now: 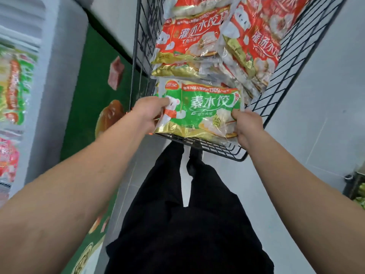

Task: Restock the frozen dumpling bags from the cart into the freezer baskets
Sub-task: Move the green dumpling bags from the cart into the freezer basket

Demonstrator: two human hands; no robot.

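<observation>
We looked down along both bare forearms to the green dumpling bag [199, 113], which sat at the near end of the black wire cart [292, 62], its gold bottom edge resting just over the cart's near rim. Our left hand [148, 112] gripped the bag's left edge, fingers curled round behind the plastic and the thumb pressed on the front beside the printed white bear. Our right hand [247, 125] pinched the bag's right edge, the thumb on the front near the lower right corner and the fingers tucked behind. Past the green bag, deeper in the cart, lay a heap of red dumpling bags [189, 38], one facing us flat and another [254, 44] tilted against the cart's right side; more bags were stacked beneath them, showing only their gold and clear edges. To the left stood the freezer [59, 62], its pale outer wall running up the frame, with blurred green and red packets [13, 86] visible inside; we could not tell which basket they lay in. A green panel with food pictures [85, 99] ran between the freezer and the cart. Below the cart we saw black trousers [197, 224] over a pale tiled floor [316, 125].
</observation>
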